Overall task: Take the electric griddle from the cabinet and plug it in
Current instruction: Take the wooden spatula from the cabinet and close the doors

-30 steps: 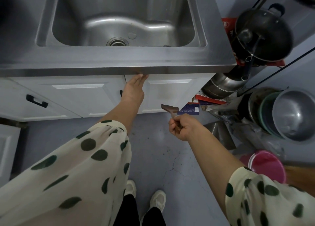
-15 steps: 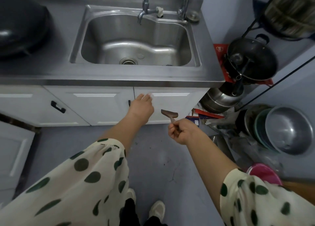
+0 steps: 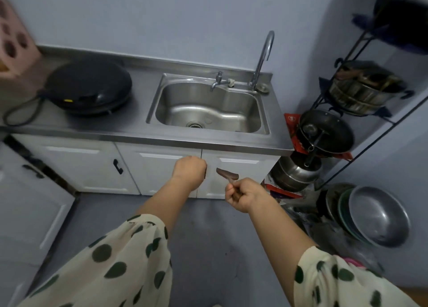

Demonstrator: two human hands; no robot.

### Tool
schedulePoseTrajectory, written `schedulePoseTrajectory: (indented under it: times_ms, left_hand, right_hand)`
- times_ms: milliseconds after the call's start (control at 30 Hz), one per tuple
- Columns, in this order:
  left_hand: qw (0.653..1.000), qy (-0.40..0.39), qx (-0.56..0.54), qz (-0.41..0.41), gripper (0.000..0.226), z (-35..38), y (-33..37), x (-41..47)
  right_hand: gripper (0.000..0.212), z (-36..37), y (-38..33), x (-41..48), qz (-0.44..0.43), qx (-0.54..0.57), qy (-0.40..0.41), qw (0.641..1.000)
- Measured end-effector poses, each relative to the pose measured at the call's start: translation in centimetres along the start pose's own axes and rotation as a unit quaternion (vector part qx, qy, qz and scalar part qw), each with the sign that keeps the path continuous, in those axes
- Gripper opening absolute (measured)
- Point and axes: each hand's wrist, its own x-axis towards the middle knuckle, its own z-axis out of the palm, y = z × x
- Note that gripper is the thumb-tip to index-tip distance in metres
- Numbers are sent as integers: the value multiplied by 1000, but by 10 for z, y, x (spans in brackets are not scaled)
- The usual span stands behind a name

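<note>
Round black electric griddle [image 3: 89, 88], lid down, sits on the stainless steel countertop [image 3: 139, 130] at its left end, left of the sink basin [image 3: 208, 106]; its black power cord [image 3: 22, 112] loops off the griddle's left side toward the counter's left front corner; the plug end is not visible.

Below the counter, white panelled cabinet doors [image 3: 159, 174] look shut, the two under the sink meeting at a narrow vertical seam; a black handle [image 3: 117, 166] shows on the door to the left.

Left hand [image 3: 190, 173]: curled into a loose fist, knuckles against the seam between the two doors under the sink's front edge; the fingertips are tucked out of sight at the door edge, so whether they grip a handle there I cannot tell.

Right hand [image 3: 244, 194]: closed around the stem of a brown wooden spatula [image 3: 228, 176]; its flat blade points up and left, in front of the right-hand door, just beside the left hand but apart from it.

Both sleeves cream with dark green spots [image 3: 129, 260].

Right of the counter's end: black wire rack [image 3: 361, 79] with dark pots and a steel pot [image 3: 296, 171]; stacked metal bowls [image 3: 379, 216] on the floor; curved chrome tap [image 3: 264, 56] at the sink's back right corner.
</note>
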Motion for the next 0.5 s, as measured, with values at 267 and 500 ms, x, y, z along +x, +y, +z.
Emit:
schedulePoseTrajectory:
  times_ms: [267, 500]
  left_hand:
    - [994, 77, -74, -29, 32, -40, -73, -59]
    - [982, 131, -116, -72, 37, -67, -166, -118]
  right_hand:
    - [26, 74, 35, -55, -46, -4, -33, 998]
    - [22, 169, 76, -105, -101, -24, -67, 992]
